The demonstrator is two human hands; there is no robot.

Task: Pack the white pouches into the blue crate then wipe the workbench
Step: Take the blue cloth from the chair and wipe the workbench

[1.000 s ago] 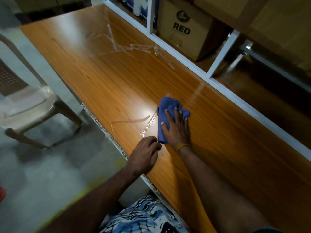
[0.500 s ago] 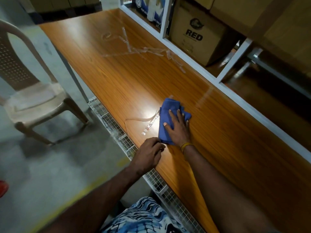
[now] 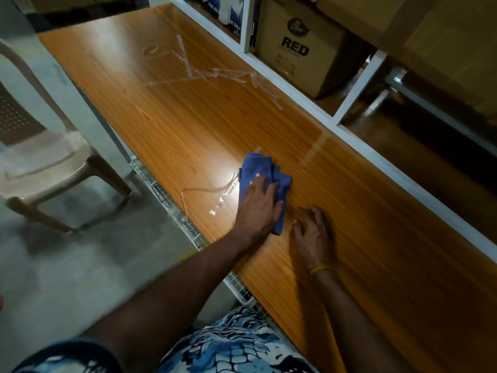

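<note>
A folded blue cloth point(image 3: 265, 172) lies on the orange wood-grain workbench point(image 3: 166, 111), near its front edge. My left hand point(image 3: 256, 208) lies flat on the cloth's near half and presses it down, fingers fairly straight. My right hand point(image 3: 312, 232), with a yellow band on its wrist, rests on the bare bench just right of the cloth; its fingers are loosely bent and hold nothing. Neither white pouches nor a blue crate are in view.
Clear tape strips point(image 3: 204, 75) stick to the far part of the bench, and a curled strip point(image 3: 212, 189) lies left of the cloth. A white shelf frame point(image 3: 333, 121) with a "RED" cardboard box point(image 3: 298, 47) borders the back. A plastic chair point(image 3: 43, 162) stands left; a wire rack point(image 3: 172, 208) runs under the front edge.
The hands have swapped on the cloth: my right hand has come off it and settled on the bench to its right, and my left hand has moved from the bench edge onto it.
</note>
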